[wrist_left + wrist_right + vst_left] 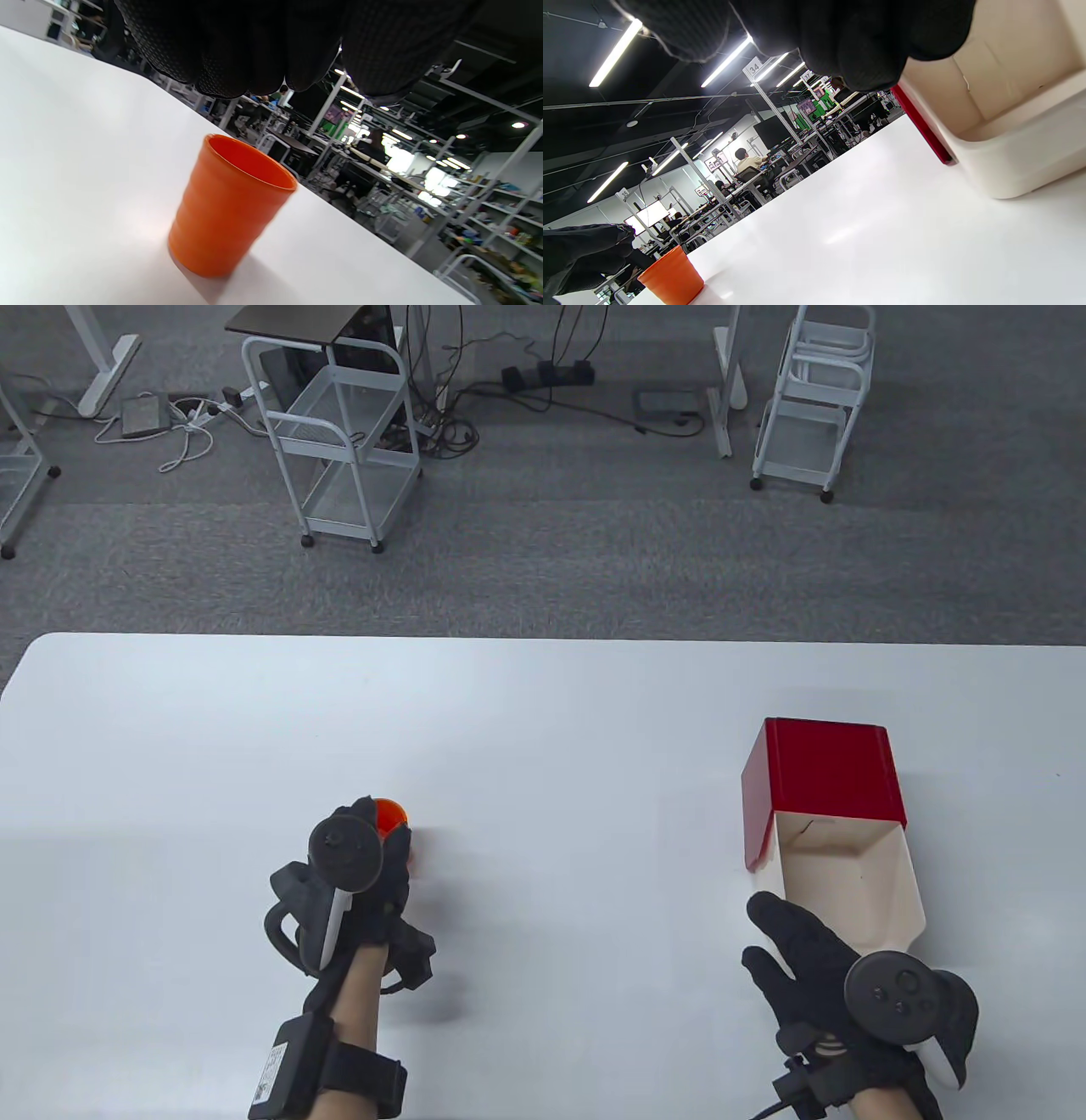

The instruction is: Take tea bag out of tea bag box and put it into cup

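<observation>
On the white desk an orange cup stands upright at the left, and a tea bag box lies at the right, red on its far part, with a cream tray open toward the near edge.

From the table view the left hand sits just near of the cup and covers most of it, so only a slice of orange rim shows past the tracker. That view does not tell whether glove meets cup. The left wrist view does: the whole cup stands free on the desk, with the gloved fingers hanging above and in front of it, apart from its rim. They lie side by side, bent downward, gripping nothing that shows; how wide this grip is I cannot tell.

The right hand lies at the near left corner of the tray, fingers stretched toward it, thumb spread to the left. The right wrist view shows dark fingertips at the tray's upper edge, over the red side wall; whether they press on it is unclear. This grip pinches nothing.

No view shows a tea bag: the part of the tray's inside in sight is bare cream card, and the red part's interior is hidden. The right wrist view also catches the cup far off to the left.
</observation>
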The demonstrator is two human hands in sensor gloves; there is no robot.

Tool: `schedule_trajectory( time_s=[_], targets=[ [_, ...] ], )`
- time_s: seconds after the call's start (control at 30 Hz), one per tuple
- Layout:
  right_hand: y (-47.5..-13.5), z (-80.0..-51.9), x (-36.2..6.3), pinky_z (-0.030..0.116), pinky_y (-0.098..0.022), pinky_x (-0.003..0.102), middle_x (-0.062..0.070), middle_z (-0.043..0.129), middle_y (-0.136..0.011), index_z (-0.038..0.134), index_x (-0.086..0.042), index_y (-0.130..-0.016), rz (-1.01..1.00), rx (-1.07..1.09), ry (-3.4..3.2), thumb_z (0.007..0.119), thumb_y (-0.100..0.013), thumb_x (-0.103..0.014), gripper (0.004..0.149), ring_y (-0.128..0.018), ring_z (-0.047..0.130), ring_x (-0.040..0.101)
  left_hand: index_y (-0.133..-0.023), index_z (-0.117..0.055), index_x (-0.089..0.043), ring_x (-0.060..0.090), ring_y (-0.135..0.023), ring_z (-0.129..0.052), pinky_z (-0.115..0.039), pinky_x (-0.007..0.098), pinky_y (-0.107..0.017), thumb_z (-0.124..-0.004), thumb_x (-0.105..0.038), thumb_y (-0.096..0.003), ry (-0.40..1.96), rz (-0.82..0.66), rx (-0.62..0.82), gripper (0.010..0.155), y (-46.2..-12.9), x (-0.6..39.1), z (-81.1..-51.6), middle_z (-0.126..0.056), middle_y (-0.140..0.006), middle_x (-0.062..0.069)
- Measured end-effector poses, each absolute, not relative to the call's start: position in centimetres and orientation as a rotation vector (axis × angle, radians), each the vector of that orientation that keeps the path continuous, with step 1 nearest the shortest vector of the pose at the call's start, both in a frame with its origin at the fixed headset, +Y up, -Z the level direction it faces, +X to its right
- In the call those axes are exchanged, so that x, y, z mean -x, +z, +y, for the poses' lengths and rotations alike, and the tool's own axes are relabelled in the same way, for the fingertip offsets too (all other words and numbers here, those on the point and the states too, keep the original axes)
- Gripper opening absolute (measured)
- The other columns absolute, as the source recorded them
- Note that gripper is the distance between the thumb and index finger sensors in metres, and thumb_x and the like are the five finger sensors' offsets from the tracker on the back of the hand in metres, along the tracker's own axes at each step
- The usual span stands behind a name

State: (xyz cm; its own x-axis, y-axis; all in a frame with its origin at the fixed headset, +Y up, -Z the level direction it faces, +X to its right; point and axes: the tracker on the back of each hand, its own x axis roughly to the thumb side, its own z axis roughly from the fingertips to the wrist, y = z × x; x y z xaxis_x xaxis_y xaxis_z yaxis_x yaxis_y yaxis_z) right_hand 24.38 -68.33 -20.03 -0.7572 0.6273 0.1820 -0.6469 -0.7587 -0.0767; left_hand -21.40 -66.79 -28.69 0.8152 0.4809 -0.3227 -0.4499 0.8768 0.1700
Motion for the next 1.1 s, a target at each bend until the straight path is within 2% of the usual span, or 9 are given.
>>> schedule_trajectory(
  time_s=[0.63,1.1],
  targets=[
    [-19.9,-68.4,-24.3,0.071,-0.06,0.055,0.019,0.073,-0.098,0.067,-0.018,-0.096,-0.168,-0.2,2.415,0.077,-0.046,-0.045,0.058,-0.077,0.084,0.045,-0.105,-0.071,-0.027,0.032,-0.098,-0.079,-0.072,0.044,-0.072,-0.075,-0.055,-0.0475,0.777,-0.041,0.002,0.064,-22.9,14.6,-66.8,-0.072,-0.114,0.007],
    [-19.8,-68.5,-24.2,0.071,-0.06,0.055,0.019,0.073,-0.098,0.067,-0.018,-0.096,-0.152,-0.202,2.41,0.077,-0.046,-0.045,0.058,-0.077,0.084,0.045,-0.105,-0.071,-0.027,0.033,-0.099,-0.078,-0.071,0.044,-0.071,-0.075,-0.057,-0.0473,0.83,-0.146,0.076,0.066,-20.7,12.0,-69.7,-0.071,-0.115,0.008]
  ],
)
